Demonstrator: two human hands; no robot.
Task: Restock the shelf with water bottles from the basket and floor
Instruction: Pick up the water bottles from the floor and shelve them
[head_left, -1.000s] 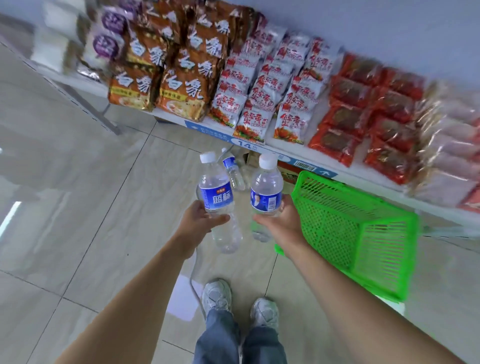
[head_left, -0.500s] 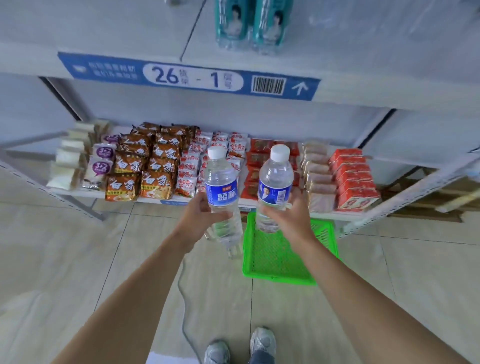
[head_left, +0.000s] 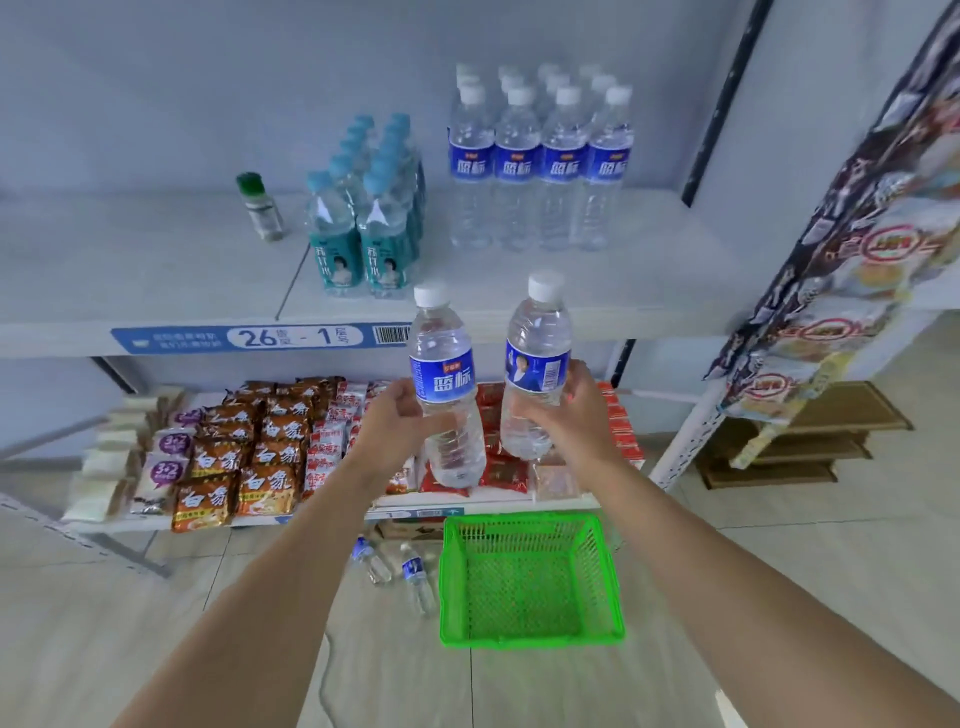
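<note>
The left hand (head_left: 387, 423) and right hand (head_left: 563, 415) have lifted higher — fingers curled round one water bottle (head_left: 444, 384) and another (head_left: 535, 364) in mid-frame, now level with the shelf (head_left: 649, 291) — so both look ready to join the blue-label row (head_left: 537, 166) at upper middle.

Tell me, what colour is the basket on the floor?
Bright green, a mesh basket, clearest in the head view.

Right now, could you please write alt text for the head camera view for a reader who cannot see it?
Two hands, left hand and right hand, each hold a clear blue-labelled water bottle upright before a white shelf of matching bottles. Below, a green mesh basket and two floor bottles.
</note>
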